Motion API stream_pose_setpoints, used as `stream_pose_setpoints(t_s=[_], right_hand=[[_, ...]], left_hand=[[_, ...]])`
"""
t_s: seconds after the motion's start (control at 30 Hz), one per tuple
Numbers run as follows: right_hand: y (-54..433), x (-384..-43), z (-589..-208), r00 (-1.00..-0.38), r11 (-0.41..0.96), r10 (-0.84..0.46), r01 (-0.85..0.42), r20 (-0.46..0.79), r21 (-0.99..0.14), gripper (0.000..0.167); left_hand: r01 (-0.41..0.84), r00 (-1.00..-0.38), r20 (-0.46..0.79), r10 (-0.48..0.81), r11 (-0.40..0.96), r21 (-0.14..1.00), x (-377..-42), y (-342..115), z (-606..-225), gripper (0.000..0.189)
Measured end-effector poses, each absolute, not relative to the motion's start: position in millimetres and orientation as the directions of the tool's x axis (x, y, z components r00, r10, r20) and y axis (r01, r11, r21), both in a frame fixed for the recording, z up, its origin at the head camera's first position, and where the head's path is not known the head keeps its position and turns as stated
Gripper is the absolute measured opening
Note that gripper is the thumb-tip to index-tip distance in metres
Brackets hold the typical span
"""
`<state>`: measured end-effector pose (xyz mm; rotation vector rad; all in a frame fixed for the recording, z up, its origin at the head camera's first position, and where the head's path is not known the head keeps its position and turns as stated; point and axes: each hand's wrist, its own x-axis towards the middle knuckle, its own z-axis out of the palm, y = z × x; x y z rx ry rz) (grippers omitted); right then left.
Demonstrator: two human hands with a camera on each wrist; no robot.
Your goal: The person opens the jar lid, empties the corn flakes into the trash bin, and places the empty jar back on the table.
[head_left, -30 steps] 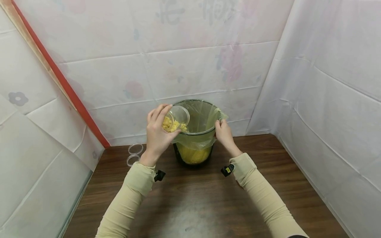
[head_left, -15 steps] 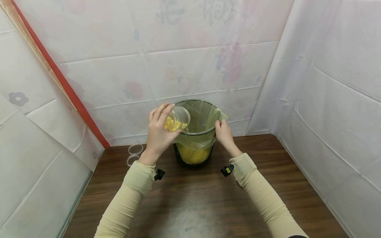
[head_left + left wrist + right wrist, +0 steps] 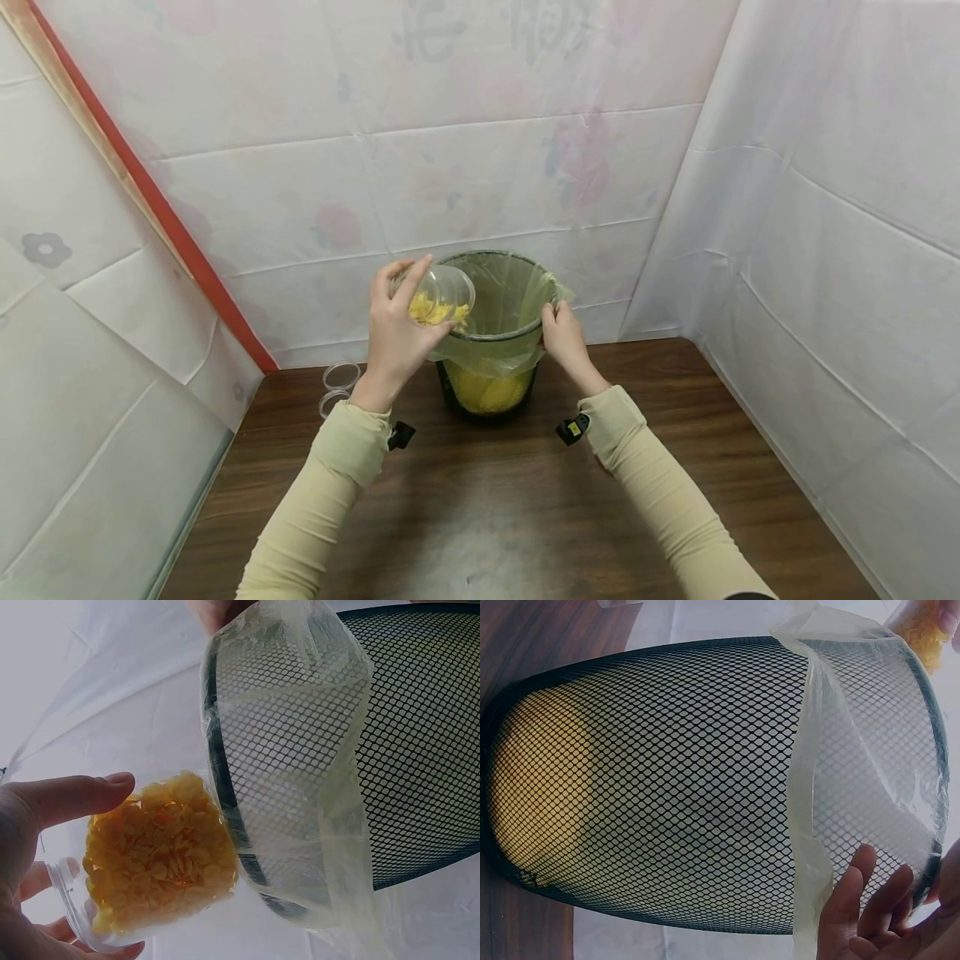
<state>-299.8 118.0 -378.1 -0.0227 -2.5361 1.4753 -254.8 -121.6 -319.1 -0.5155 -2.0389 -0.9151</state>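
My left hand (image 3: pixel 397 333) grips a clear plastic jar (image 3: pixel 453 285), its mouth tipped over the left part of the bin's rim. Yellow flakes (image 3: pixel 161 859) fill much of the jar in the left wrist view, where the thumb lies along one side and fingers curl round the other. The black mesh bin (image 3: pixel 697 780) stands upright, lined with a thin, pale yellow-green plastic bag (image 3: pixel 804 795) folded over its rim. At the right side of that rim, my right hand (image 3: pixel 566 337) grips bag and edge together. A yellow mass (image 3: pixel 540 780) shows through the mesh near the bottom.
Two clear round lids (image 3: pixel 342 377) lie on the brown wooden table (image 3: pixel 480 517), left of the bin and partly behind my left wrist. White sheeting (image 3: pixel 465 192) hangs close behind the bin and along both sides. A red strip (image 3: pixel 180 233) runs down at left.
My left hand and the jar have shifted slightly left, and the left fingers have changed position on the jar. The right hand and the bin stay in place.
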Motion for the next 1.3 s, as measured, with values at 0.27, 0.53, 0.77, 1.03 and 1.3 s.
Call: stream_pose_setpoints(t_s=[0.27, 0.53, 0.77, 1.03, 1.3], right_hand=[[119.2, -298.9, -378.8, -0.981, 0.492, 0.093, -0.104, 0.171, -0.864, 0.03], [118.9, -299.6, -378.5, -0.981, 0.496, 0.092, -0.104, 0.171, -0.862, 0.029], [118.2, -300.1, -378.7, -0.98, 0.491, 0.099, -0.102, 0.171, -0.865, 0.029], [117.5, -299.7, -379.0, -0.981, 0.496, 0.1, -0.098, 0.169, -0.862, 0.03], [115.7, -301.9, -380.0, -0.972, 0.527, 0.139, -0.088, 0.188, -0.845, 0.031]], left_hand=[[0.614, -0.6, 0.799, 0.031, 0.659, 0.435, -257.6, -122.6, -317.3, 0.1], [0.614, -0.595, 0.803, 0.037, 0.666, 0.425, -257.6, -122.7, -315.3, 0.1], [0.609, -0.592, 0.806, 0.029, 0.67, 0.424, -257.8, -121.9, -313.4, 0.098], [0.6, -0.593, 0.805, -0.003, 0.666, 0.444, -257.8, -120.8, -312.4, 0.094], [0.581, -0.616, 0.787, -0.035, 0.655, 0.483, -260.0, -120.6, -310.9, 0.09]])
